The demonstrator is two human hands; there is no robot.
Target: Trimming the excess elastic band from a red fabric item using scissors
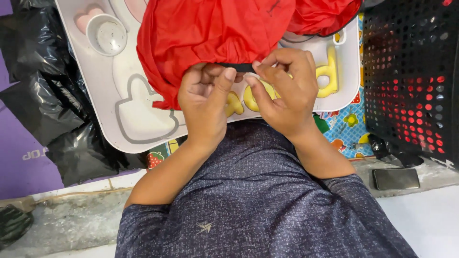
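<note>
Here, the left hand [204,102] and right hand [283,91] are pinching, fingers clamped, the black band [237,67] of the red cloth [210,33] above a white tray [103,91].

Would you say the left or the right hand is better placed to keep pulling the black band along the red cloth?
Probably the right hand: its fingertips pinch the black band, while the left hand bunches the red cloth.

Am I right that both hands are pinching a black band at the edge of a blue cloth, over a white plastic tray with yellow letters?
Not quite: the cloth is red, not blue. The head view shows the left hand and right hand pinching the black band at its edge, over the white plastic tray with yellow letters.
</note>
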